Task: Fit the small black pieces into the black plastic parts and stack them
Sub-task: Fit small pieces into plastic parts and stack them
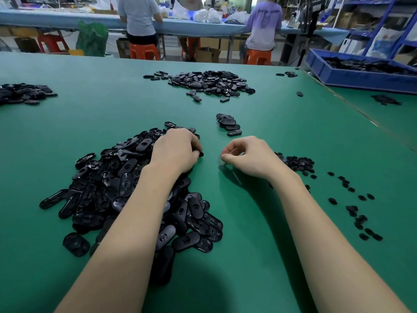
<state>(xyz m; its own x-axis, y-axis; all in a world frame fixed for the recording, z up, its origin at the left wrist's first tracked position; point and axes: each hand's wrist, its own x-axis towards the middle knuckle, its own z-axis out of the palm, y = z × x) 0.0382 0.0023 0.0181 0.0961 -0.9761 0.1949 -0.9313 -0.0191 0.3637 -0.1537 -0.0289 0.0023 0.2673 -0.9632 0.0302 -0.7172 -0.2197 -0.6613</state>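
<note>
On the green table (282, 109), the left hand (174, 152) rests on the heap of black plastic parts (126, 184), fingers curled round one part; the right hand (247, 155), curled and seemingly empty, hovers beside the small black pieces (297, 163); a short stack (229, 124) lies beyond both hands.

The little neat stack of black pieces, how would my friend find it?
Start at the green table, then the right hand. Just beyond it sits the short row of black oval plastic parts. Unlike the messy heaps around, these overlap tidily in a line.
</note>
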